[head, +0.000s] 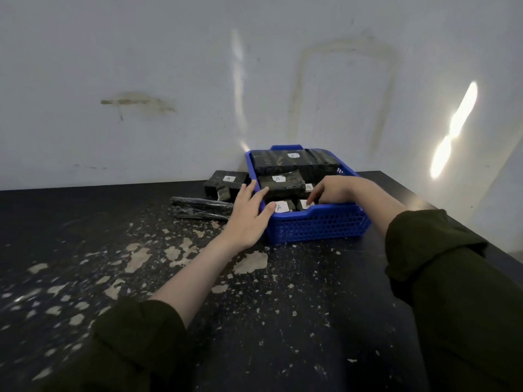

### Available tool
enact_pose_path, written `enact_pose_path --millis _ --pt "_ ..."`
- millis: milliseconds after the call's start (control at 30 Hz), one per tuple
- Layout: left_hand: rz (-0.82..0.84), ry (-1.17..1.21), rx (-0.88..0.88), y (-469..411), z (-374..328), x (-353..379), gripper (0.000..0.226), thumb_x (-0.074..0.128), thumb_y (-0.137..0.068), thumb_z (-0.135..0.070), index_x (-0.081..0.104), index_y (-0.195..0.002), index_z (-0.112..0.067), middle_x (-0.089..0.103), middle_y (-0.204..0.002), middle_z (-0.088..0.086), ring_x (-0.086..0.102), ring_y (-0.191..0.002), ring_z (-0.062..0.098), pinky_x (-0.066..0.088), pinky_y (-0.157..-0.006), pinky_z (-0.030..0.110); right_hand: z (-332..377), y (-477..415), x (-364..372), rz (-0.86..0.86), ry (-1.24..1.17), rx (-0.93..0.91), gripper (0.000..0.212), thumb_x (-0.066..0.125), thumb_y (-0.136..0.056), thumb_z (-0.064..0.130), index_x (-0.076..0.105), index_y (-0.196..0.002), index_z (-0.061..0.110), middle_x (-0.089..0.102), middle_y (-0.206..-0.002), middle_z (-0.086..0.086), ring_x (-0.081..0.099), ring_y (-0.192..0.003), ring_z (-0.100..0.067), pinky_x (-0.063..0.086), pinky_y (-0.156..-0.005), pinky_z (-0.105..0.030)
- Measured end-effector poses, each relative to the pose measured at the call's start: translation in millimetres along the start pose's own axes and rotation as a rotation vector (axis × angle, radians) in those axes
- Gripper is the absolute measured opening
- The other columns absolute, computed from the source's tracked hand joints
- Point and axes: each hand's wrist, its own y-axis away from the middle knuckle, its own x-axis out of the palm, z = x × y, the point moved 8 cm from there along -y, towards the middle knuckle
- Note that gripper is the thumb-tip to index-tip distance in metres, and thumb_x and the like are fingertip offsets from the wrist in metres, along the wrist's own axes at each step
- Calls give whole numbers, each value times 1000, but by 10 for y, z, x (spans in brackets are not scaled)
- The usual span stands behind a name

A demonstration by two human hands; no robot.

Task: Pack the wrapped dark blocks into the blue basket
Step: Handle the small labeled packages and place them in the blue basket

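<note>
Here, my left hand [249,219] rests, fingers spread, on the left rim of the blue basket [325,226]. My right hand [331,190] curls its fingertips onto a wrapped dark block [302,205] inside the basket, by the front wall; I cannot tell whether they pinch it.

White labels [278,178] on the wrapped dark blocks [285,187] each read "A".

My left hand [249,219] lies flat over the nine-o'clock rim of the blue basket [317,227]. My right hand [331,190] touches a labelled block [304,205] inside, grip unclear. A loose block [226,181] sits outside at ten o'clock.
</note>
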Motion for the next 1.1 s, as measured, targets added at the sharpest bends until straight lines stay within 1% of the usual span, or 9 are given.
enact_pose_path --millis 100,233,367,467,633,767,900,967,1100 --pt "-55 -40 -59 158 283 -226 59 40 -102 -43 26 -154 -19 3 -166 -1 -7 -152 18 2 -122 39 34 88 -36 -27 22 20 40 50 -97 10 64 -132 26 55 -142 -2 51 -129 -22 40 -112 -41" --pt "-78 -210 -182 390 804 -580 62 39 -102 -44 23 -155 -16 2 -166 3 -6 -152 22 1 -123 39 457 220 -245 -413 54 -88 37 51 -95 13 62 -129 19 63 -131 -8 58 -115 -25 47 -97 -37" --pt "-59 -304 -306 651 1301 -889 64 40 -102 -44 23 -155 -12 5 -165 9 -4 -152 28 2 -122 40 1344 433 -167 -679 35 -380 35 52 -94 16 60 -128 14 60 -126 -8 54 -118 -27 47 -98 -41" --pt "-56 -306 -344 816 1485 -1052 63 41 -102 -43 24 -154 -12 7 -165 8 -4 -152 29 3 -122 40 1959 312 205 -627 94 -523 42 53 -94 19 54 -135 13 55 -133 -10 48 -125 -27 47 -101 -42" --pt "-51 -280 -369 994 1596 -1196 62 42 -102 -42 25 -153 -12 6 -165 8 -4 -152 26 4 -122 39 2287 -287 910 -449 387 -315 72 50 -98 19 12 -159 10 24 -161 -17 18 -149 -36 26 -117 -54" --pt "-66 -209 -352 1050 1630 -1275 59 43 -102 -40 29 -152 -11 10 -164 7 5 -152 25 12 -123 43 2358 -342 967 -590 399 -294 59 56 -95 11 32 -150 7 41 -147 -17 37 -137 -34 33 -111 -48" --pt "-190 -16 -347 1080 1523 -1391 57 47 -101 -38 33 -149 -12 29 -158 6 36 -140 22 36 -110 34 2360 -266 974 -606 264 -359 40 60 -94 16 53 -134 13 46 -135 -10 48 -122 -30 45 -100 -46" --pt "-268 303 -445 1112 1495 -1394 63 52 -98 -40 31 -150 -13 37 -152 5 50 -125 20 48 -92 25 2376 -112 934 -674 173 -419 39 60 -94 19 56 -133 16 49 -131 -7 51 -117 -27 47 -96 -45" --pt "-270 971 -585 1147 1389 -1229 54 60 -93 -43 50 -133 -7 57 -128 18 66 -104 31 60 -80 34 2519 519 897 -969 174 -667 39 75 -82 16 67 -119 13 62 -112 -11 61 -99 -30 50 -85 -47"
